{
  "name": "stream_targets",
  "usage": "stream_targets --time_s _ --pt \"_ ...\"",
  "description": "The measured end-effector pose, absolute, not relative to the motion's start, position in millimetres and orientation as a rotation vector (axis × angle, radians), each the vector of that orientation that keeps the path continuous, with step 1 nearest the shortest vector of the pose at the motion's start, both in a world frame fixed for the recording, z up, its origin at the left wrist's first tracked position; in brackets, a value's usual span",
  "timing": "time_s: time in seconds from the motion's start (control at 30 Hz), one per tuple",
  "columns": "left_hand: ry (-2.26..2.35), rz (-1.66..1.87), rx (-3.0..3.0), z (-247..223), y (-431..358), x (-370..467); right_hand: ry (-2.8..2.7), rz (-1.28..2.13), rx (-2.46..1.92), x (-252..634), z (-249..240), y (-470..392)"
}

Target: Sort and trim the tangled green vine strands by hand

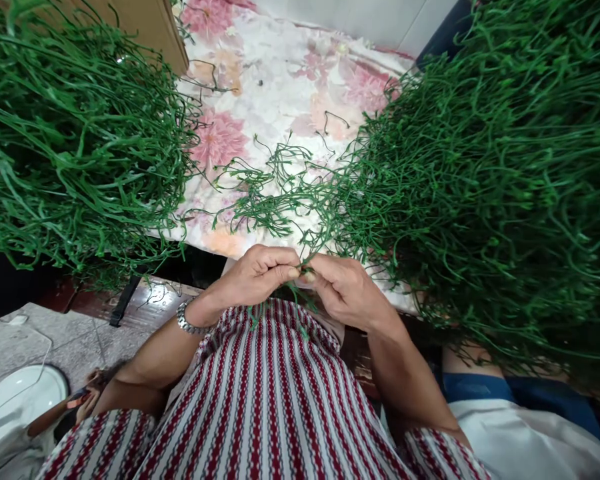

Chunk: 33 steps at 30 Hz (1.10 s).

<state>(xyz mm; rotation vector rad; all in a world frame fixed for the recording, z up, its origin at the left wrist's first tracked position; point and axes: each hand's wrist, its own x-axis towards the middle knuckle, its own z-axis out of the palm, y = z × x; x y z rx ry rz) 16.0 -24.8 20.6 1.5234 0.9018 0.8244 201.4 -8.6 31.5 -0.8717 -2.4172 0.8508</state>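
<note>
My left hand and my right hand meet in front of my body, thumbs and fingers pinched together on thin green stems. Ends of these stems hang below the fingers over the striped shirt. Just beyond my hands, a loose scatter of green stems lies on the flowered cloth. It runs into a tall heap of thin green stems on the right. Another big heap, of longer green strands, stands on the left.
Behind the left heap is a brown cardboard box. A pale wall rises past the cloth. At the lower left are a round white object and part of another person. A person's leg shows at the lower right.
</note>
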Motion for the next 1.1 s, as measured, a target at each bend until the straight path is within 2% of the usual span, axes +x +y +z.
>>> stream_targets --time_s 0.13,0.23,0.4,0.57,0.63,0.83,1.1 --pt "0.644 0.655 1.435 23.1 -25.6 0.4 -2.414 1.377 -0.446 216.5 42.0 0.0" --pt "0.701 0.726 1.245 23.4 -24.0 -4.8 -2.256 1.581 -0.395 224.8 45.5 6.2" --pt "0.914 0.94 1.049 19.6 -19.6 10.4 -2.107 1.392 -0.656 220.5 43.7 2.6" --pt "1.039 1.014 1.056 6.7 -19.6 25.6 -1.833 0.925 -1.103 218.4 51.6 -18.7" --pt "1.048 1.025 1.067 3.9 -21.0 28.0 -1.866 0.836 -1.171 215.8 53.3 -25.1" --pt "1.048 1.042 1.121 6.6 -25.3 33.4 -2.129 0.721 -1.297 193.9 28.4 -24.4" --pt "1.249 1.061 1.476 7.3 -30.6 35.9 -2.227 0.781 -1.273 190.7 17.1 -22.4"
